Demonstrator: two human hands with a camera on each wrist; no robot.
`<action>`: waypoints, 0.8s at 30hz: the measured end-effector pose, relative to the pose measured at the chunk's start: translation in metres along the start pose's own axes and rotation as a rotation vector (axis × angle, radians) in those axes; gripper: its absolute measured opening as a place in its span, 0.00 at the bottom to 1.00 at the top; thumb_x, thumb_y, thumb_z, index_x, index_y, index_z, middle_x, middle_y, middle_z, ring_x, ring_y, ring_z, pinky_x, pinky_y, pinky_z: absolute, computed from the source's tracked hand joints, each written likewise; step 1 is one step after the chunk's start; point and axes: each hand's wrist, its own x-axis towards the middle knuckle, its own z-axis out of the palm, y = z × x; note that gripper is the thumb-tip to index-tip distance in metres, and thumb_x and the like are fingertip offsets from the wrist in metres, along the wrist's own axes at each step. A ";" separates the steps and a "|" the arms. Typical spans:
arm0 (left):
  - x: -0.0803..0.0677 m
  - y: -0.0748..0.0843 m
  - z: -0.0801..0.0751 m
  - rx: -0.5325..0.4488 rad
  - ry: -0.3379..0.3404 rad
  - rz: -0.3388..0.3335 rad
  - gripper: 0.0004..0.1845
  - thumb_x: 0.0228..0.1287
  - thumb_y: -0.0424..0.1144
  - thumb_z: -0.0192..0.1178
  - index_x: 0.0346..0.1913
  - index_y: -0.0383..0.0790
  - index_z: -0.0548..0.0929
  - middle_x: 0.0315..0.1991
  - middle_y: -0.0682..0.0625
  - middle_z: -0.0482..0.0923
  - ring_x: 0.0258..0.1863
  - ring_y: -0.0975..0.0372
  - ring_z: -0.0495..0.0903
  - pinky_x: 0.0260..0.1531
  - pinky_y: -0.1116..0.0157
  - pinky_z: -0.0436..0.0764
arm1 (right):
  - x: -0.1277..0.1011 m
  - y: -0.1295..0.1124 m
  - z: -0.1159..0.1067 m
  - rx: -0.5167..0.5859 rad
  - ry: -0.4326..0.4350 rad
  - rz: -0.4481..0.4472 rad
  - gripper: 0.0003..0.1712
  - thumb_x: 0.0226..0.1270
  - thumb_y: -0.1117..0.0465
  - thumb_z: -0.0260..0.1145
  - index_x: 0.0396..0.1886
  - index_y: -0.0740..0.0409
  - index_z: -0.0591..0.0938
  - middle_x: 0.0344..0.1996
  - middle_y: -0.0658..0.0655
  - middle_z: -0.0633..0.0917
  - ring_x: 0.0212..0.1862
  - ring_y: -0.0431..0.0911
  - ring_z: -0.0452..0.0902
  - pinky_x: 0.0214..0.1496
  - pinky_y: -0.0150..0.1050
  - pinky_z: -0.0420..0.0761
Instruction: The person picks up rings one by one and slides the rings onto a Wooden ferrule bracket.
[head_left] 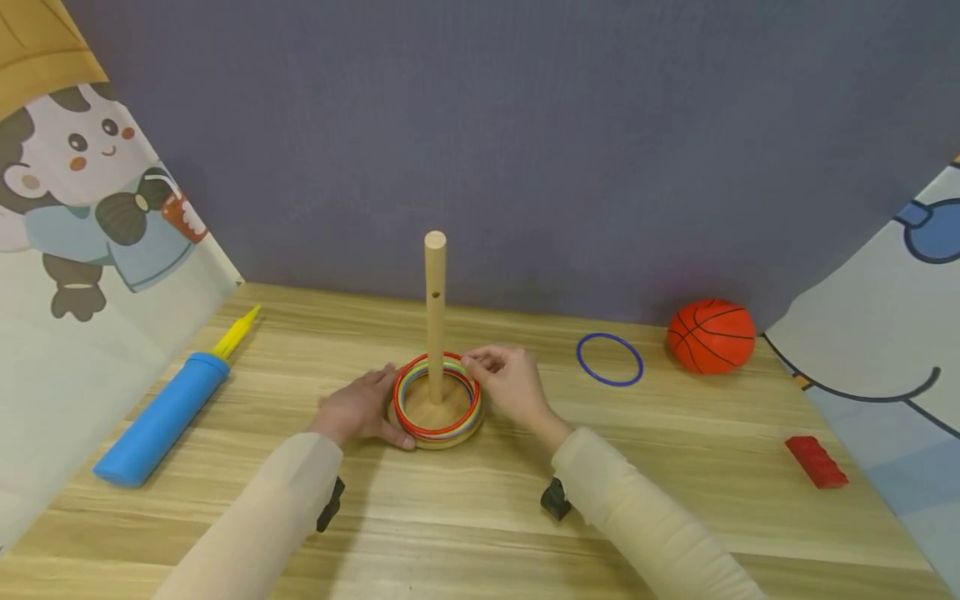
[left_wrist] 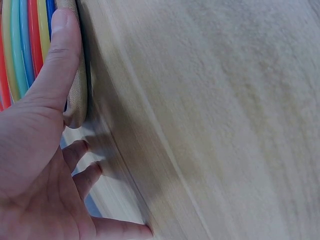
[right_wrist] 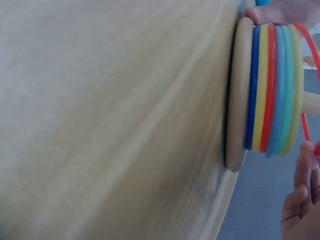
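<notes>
A wooden post [head_left: 436, 317] rises from a round wooden base [right_wrist: 240, 95]. Round the post lies a stack of coloured rings [right_wrist: 272, 90] in blue, yellow, red, light blue, teal and yellow-green. My right hand [head_left: 512, 383] pinches the far right side of a red ring [right_wrist: 311, 42], which encircles the post and tilts away from the stack's top. At the left, my left hand [head_left: 360, 406] rests against the base, its thumb [left_wrist: 62, 55] lying along the base's edge. Several of its other fingers are spread, touching the tabletop. Its index finger is partly hidden.
A dark blue ring [head_left: 610, 359] lies flat right of the stand, near an orange basketball [head_left: 711, 337]. Farther right is a red block [head_left: 817, 462]. A blue pump [head_left: 161, 421] with a yellow nozzle lies at the left. A grey wall [head_left: 525, 150] closes the back.
</notes>
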 end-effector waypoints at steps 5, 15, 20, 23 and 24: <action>-0.003 0.002 -0.001 -0.003 0.015 0.015 0.66 0.40 0.56 0.84 0.80 0.40 0.57 0.79 0.35 0.53 0.75 0.37 0.56 0.53 0.21 0.65 | -0.001 0.002 0.004 -0.086 0.010 -0.072 0.05 0.66 0.62 0.73 0.37 0.60 0.91 0.18 0.48 0.83 0.20 0.37 0.67 0.23 0.30 0.67; -0.002 0.002 -0.001 0.001 0.002 -0.002 0.66 0.40 0.57 0.83 0.80 0.39 0.56 0.80 0.36 0.52 0.75 0.37 0.56 0.51 0.19 0.62 | -0.002 0.008 0.007 -0.138 0.004 -0.047 0.06 0.66 0.61 0.73 0.38 0.59 0.91 0.18 0.46 0.81 0.19 0.37 0.66 0.24 0.32 0.67; -0.002 0.002 -0.001 0.003 0.003 0.010 0.66 0.40 0.57 0.83 0.80 0.41 0.56 0.79 0.35 0.52 0.75 0.36 0.57 0.51 0.19 0.64 | -0.002 0.012 0.006 -0.170 -0.005 -0.040 0.07 0.67 0.60 0.73 0.39 0.58 0.91 0.19 0.46 0.82 0.20 0.37 0.68 0.25 0.32 0.69; -0.003 0.001 -0.001 0.006 0.008 0.019 0.66 0.40 0.57 0.83 0.80 0.43 0.57 0.79 0.35 0.52 0.75 0.36 0.57 0.50 0.20 0.65 | -0.002 0.013 0.005 -0.181 -0.019 -0.033 0.07 0.67 0.59 0.73 0.39 0.56 0.91 0.20 0.46 0.83 0.20 0.37 0.69 0.25 0.33 0.70; -0.002 0.001 -0.001 0.008 0.009 0.019 0.65 0.40 0.57 0.83 0.80 0.43 0.57 0.79 0.35 0.53 0.75 0.36 0.57 0.50 0.20 0.65 | -0.002 0.013 0.004 -0.184 -0.024 -0.031 0.07 0.67 0.58 0.73 0.39 0.56 0.91 0.20 0.46 0.83 0.21 0.37 0.69 0.25 0.33 0.70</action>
